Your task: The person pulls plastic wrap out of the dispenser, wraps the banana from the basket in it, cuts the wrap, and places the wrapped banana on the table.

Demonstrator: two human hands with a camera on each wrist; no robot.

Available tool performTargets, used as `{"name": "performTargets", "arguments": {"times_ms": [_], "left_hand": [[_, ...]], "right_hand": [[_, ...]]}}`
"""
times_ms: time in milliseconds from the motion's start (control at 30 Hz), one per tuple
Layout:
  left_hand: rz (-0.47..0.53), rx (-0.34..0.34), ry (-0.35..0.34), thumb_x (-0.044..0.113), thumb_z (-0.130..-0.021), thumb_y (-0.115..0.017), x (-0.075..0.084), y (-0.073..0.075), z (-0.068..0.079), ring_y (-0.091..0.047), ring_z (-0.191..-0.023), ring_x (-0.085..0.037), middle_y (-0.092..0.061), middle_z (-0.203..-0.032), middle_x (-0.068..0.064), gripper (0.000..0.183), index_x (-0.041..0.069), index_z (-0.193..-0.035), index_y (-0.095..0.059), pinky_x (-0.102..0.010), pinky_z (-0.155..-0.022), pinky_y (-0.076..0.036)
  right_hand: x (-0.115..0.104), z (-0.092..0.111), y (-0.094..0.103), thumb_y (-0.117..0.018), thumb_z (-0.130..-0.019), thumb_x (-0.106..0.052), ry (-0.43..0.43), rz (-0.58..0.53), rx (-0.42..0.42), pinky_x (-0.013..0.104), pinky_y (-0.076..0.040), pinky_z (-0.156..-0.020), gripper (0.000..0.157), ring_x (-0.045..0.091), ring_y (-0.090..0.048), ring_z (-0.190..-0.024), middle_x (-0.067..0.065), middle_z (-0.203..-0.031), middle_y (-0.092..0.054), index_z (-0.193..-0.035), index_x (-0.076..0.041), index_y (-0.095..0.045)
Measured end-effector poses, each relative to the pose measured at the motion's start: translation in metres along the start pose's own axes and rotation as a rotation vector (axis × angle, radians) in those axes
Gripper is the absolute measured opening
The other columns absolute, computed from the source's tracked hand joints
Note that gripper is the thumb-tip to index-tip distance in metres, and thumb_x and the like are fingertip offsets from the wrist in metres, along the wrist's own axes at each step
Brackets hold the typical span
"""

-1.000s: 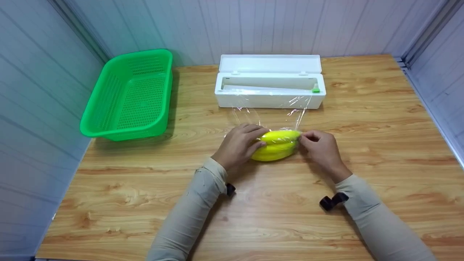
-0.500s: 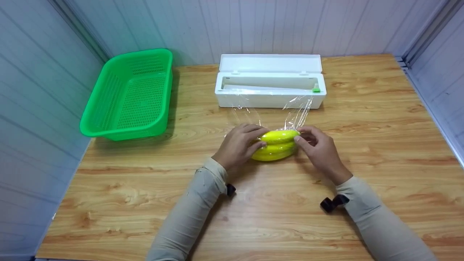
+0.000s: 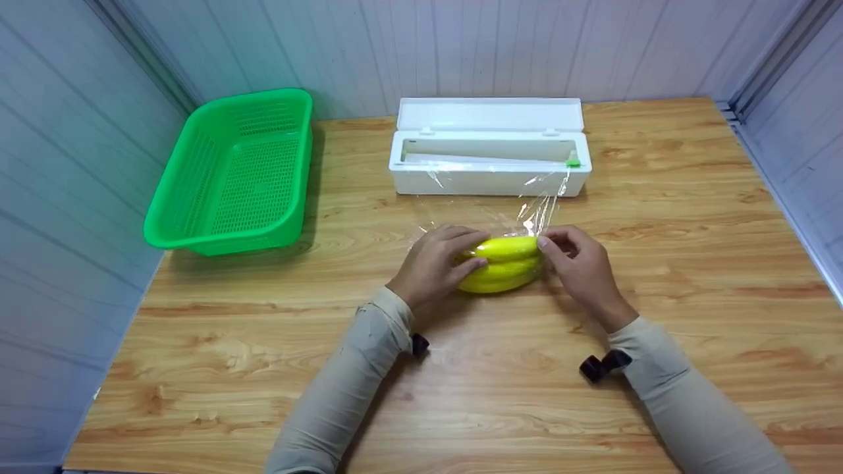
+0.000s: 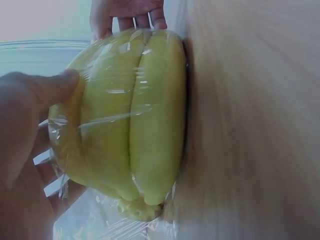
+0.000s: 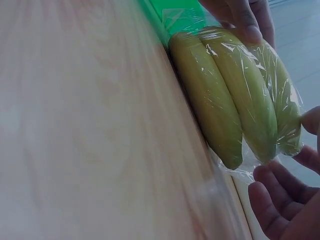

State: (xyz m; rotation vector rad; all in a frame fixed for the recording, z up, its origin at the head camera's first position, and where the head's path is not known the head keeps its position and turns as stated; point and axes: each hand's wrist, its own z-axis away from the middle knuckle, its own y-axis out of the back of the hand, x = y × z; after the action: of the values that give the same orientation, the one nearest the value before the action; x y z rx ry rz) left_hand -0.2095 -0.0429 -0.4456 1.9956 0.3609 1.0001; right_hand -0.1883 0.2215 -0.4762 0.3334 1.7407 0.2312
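Note:
A bunch of yellow bananas (image 3: 504,266), wrapped in clear cling film (image 3: 543,207), lies on the wooden table. My left hand (image 3: 431,266) grips its left part, the thumb on the near side and the fingers over the far side. At the opposite end, my right hand (image 3: 583,273) pinches film at the tip of the uppermost banana. In the left wrist view, film lies tight over the bananas (image 4: 155,115), whose stem end points down. The right wrist view shows the right thumb (image 5: 311,120) touching the wrapped tips. Film still stretches back to the white dispenser box (image 3: 490,182).
The dispenser's lid (image 3: 490,114) stands raised, and a green slider (image 3: 573,163) sits at the right of its front edge. A green plastic basket (image 3: 299,191) stands at the back left. Panelled walls border the table at the back and sides.
The right fingers have shifted from the bananas' right end up to the upper tip, drawing the film there into creases. My left hand and the bananas have stayed nearly still.

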Motion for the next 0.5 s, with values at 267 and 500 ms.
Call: {"name": "performTargets", "arguments": {"times_ms": [267, 500], "left_hand": [[0.04, -0.007, 0.02, 0.037, -0.097, -0.066, 0.0, 0.004, -0.001, -0.053, -0.125, -0.017, -0.062, -0.134, 0.001, 0.043, 0.017, -0.135, -0.064, -0.036, -0.108, -0.039], [0.044, -0.031, 0.038, 0.041, -0.101, -0.059, 0.002, 0.01, -0.006, -0.051, -0.13, -0.016, -0.06, -0.138, 0.001, 0.044, 0.015, -0.136, -0.063, -0.036, -0.119, -0.022]], "right_hand": [[-0.007, -0.004, 0.005, -0.064, -0.1, -0.029, -0.027, -0.024, 0.007, 0.032, -0.056, -0.069, 0.03, 0.034, -0.064, -0.089, 0.013, -0.1, -0.069, -0.113, -0.002, -0.069], [-0.017, -0.014, 0.012, -0.058, -0.103, -0.021, -0.073, -0.02, 0.05, 0.036, -0.056, -0.078, 0.032, 0.038, -0.061, -0.099, 0.021, -0.107, -0.066, -0.119, 0.007, -0.062]]}}
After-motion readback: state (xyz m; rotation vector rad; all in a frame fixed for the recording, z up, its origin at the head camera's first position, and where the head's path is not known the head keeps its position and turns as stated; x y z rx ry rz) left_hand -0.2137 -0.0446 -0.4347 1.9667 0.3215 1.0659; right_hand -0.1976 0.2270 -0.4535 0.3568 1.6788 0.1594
